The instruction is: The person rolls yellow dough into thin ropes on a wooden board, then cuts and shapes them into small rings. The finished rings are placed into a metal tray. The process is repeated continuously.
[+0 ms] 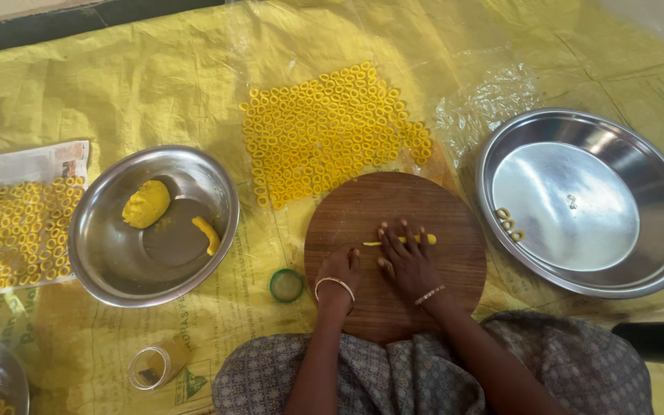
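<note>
A thin roll of yellow dough (415, 240) lies across the round wooden board (439, 207). My right hand (407, 261) rests flat on it with fingers spread, pressing on the roll. My left hand (340, 270) sits beside it on the board, fingers curled, touching the roll's thin left end. Beyond the board, many yellow dough rings (324, 131) lie in rows on a clear plastic sheet.
A steel bowl (109, 253) at left holds a dough lump (146, 204) and a short dough piece (207, 234). A wide steel plate (655, 230) at right holds three rings (508, 224). More rings lie on newspaper (17, 230) far left. A green lid (287, 285) and small jar (155, 366) sit near me.
</note>
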